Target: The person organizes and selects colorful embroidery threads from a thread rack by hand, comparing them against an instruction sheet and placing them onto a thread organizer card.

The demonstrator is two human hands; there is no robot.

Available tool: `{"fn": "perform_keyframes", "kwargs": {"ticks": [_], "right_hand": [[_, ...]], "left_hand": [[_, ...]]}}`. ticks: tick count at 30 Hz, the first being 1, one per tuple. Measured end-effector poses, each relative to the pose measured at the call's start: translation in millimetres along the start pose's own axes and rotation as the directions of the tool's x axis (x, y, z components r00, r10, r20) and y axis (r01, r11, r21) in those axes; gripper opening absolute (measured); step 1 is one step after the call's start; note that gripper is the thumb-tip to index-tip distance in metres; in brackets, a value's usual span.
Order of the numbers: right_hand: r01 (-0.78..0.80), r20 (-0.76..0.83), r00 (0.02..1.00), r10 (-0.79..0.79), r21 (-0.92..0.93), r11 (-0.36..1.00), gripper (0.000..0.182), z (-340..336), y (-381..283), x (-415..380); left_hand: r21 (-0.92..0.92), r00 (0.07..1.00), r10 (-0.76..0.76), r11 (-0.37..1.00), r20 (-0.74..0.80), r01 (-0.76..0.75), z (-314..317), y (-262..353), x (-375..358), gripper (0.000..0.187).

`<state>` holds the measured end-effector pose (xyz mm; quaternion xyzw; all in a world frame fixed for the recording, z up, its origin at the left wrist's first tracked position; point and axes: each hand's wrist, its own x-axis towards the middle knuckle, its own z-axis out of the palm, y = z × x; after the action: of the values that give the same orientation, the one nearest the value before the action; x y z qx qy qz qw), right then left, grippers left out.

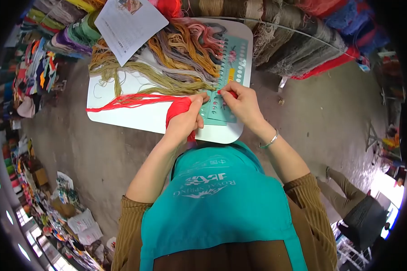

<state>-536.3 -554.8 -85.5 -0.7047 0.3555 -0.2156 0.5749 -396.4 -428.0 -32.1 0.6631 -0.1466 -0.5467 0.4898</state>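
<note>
My left hand [188, 119] is closed around a bundle of red embroidery thread [133, 102], whose loose strands trail left across a small white table [135, 118]. Fingers and thumb pinched together, my right hand [246, 106] holds a short red end of thread at the edge of a green punched thread card [218, 118]. Olive thread [153, 72] is attached along the card's left side, just above my hands. Farther up the same side hang ochre thread [192, 43], grey strands and pink thread [202, 34]. My fingers partly cover the card's lower holes.
A printed sheet [129, 28] lies over the threads at the back left. Thick hanks of beige and grey yarn [298, 43] hang behind the table on the right. Piled yarn and goods [61, 212] line the left side. Another person's legs [346, 187] show at the lower right.
</note>
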Motion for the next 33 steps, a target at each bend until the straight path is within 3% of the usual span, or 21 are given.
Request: {"fn": "perform_keyframes", "kwargs": {"ticks": [3, 7, 10, 12, 18, 22, 24, 25, 27, 28, 32, 33], "right_hand": [[0.035, 0.056, 0.998, -0.03, -0.077, 0.996, 0.013, -3.3, -2.8, 0.1], [0.032, 0.049, 0.998, -0.031, -0.023, 0.999, 0.013, -6.1, -4.0, 1.3], [0.055, 0.049, 0.997, -0.055, -0.005, 0.998, 0.014, -6.9, -4.1, 0.9], [0.034, 0.075, 0.997, -0.034, -0.003, 0.999, 0.014, -8.8, -5.6, 1.1], [0.029, 0.15, 0.988, -0.033, 0.031, 0.999, 0.014, -13.5, -6.4, 6.9], [0.058, 0.165, 0.984, -0.06, 0.014, 0.998, 0.012, -12.6, -2.4, 10.6], [0.041, 0.188, 0.981, -0.036, -0.027, 0.999, 0.012, -11.3, -1.5, 11.7], [0.041, 0.192, 0.981, -0.035, -0.027, 0.999, 0.012, -11.9, -2.2, 12.0], [-0.026, 0.262, 0.964, 0.042, -0.063, 0.998, 0.012, -13.2, -5.8, 12.9], [-0.026, 0.266, 0.963, 0.042, -0.062, 0.998, 0.012, -13.6, -7.9, 13.2], [-0.032, 0.279, 0.958, 0.061, -0.107, 0.994, 0.015, -12.7, -8.4, 13.0], [-0.003, 0.26, 0.965, 0.034, -0.121, 0.993, 0.018, -11.4, -8.0, 13.1]], "left_hand": [[0.082, 0.999, 0.0, 0.997, -0.043, 0.003, 9.0, 1.8, 5.9, 0.039], [0.206, 1.0, 0.018, 0.979, -0.017, -0.014, 15.1, -2.8, 17.8, 0.035], [0.094, 0.999, 0.007, 0.996, -0.053, -0.002, 23.1, 0.5, 19.0, 0.027], [-0.06, 0.996, -0.088, 0.994, -0.011, 0.088, 25.5, 3.1, 23.8, 0.017], [-0.057, 0.976, -0.196, 0.978, 0.093, 0.202, 18.3, 1.6, 36.3, 0.014], [-0.015, 0.98, -0.194, 0.981, 0.049, 0.195, 21.2, 3.8, 37.3, 0.02], [0.32, 0.999, -0.031, 0.947, 0.041, 0.016, 14.6, -4.2, 40.9, 0.018], [0.318, 0.999, -0.032, 0.948, 0.039, 0.018, 11.6, -5.2, 40.3, 0.018], [0.601, 0.984, 0.178, 0.786, 0.007, -0.146, 3.8, -4.8, 35.3, 0.018], [0.647, 0.973, 0.227, 0.748, -0.036, -0.15, -2.2, -4.8, 29.7, 0.02], [0.501, 0.97, 0.214, 0.856, -0.118, -0.128, -22.7, -13.7, 26.3, 0.02], [0.35, 0.986, 0.124, 0.934, -0.115, -0.076, -20.5, -9.9, 24.5, 0.021]]}}
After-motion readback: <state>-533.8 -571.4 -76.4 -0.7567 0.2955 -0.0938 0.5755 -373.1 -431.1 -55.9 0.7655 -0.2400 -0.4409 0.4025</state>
